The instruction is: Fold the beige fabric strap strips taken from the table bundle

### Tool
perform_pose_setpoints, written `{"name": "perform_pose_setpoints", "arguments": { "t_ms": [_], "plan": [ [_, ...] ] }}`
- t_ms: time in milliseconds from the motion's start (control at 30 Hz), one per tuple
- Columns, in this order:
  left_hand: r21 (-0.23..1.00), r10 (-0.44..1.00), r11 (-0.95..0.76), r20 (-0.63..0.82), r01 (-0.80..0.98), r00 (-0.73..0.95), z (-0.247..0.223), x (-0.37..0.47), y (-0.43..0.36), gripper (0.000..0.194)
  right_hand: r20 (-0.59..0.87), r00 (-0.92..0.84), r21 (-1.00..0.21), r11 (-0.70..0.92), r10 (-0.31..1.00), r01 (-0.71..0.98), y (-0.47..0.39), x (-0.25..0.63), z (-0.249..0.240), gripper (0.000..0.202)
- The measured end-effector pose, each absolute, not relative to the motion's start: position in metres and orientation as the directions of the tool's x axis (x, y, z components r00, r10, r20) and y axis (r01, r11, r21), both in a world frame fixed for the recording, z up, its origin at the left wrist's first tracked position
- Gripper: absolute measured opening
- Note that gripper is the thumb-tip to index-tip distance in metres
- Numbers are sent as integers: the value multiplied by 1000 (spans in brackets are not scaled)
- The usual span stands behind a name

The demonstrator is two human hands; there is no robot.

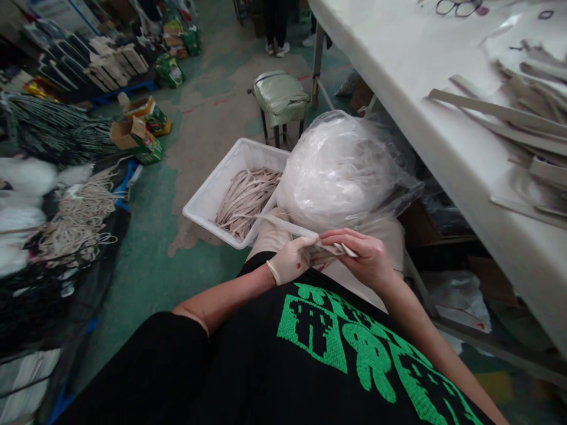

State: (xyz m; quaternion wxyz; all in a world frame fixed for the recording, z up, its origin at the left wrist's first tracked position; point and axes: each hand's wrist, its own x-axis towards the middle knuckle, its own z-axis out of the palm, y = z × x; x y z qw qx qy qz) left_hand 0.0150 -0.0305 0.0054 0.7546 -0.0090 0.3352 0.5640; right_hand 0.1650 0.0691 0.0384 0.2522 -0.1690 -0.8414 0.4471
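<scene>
Over my lap, my gloved left hand (295,258) is closed around one end of a pale beige strip (286,224). The strip's loose end sticks out toward the upper left. My bare right hand (361,254) pinches the same piece from the other side, where folded layers show between the fingers. Just beyond my knees, a white plastic bin (208,198) holds a heap of similar narrow strips (248,198). A large clear plastic bag (341,168) stuffed with whitish material rests right beside the bin, in front of my hands.
To my right stands a white-topped table (420,94) bearing a pile of beige strips (531,118) and eyeglasses (458,7). A green padded stool (281,97) is ahead. Cardboard boxes (137,139) and bundled cords (84,206) lie at left. A person's legs (275,26) show at the back.
</scene>
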Motion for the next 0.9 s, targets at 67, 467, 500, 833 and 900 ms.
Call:
{"name": "perform_pose_setpoints", "arguments": {
  "t_ms": [67,467,500,833,900],
  "plan": [
    [273,812,447,-522,-852,259,-4,8,-32,33,249,-814,-848,525,524,79,68,171,43,15],
    [529,504,-114,-699,-841,-508,-42,-103,10,34,77,-522,-991,122,849,52,46,266,92,25],
    [553,538,-106,-667,-826,-516,-38,-97,12,35,54,-503,-994,93,863,53,48,263,90,26],
    [861,943,301,-332,-411,-5,-7,-14,2,43,-73,-580,-989,-133,811,-61,126,181,54,39],
    [861,927,369,-370,-349,68,-3,-8,2,34,-30,-615,-990,-109,788,-91,132,174,55,40]
  ]
}}
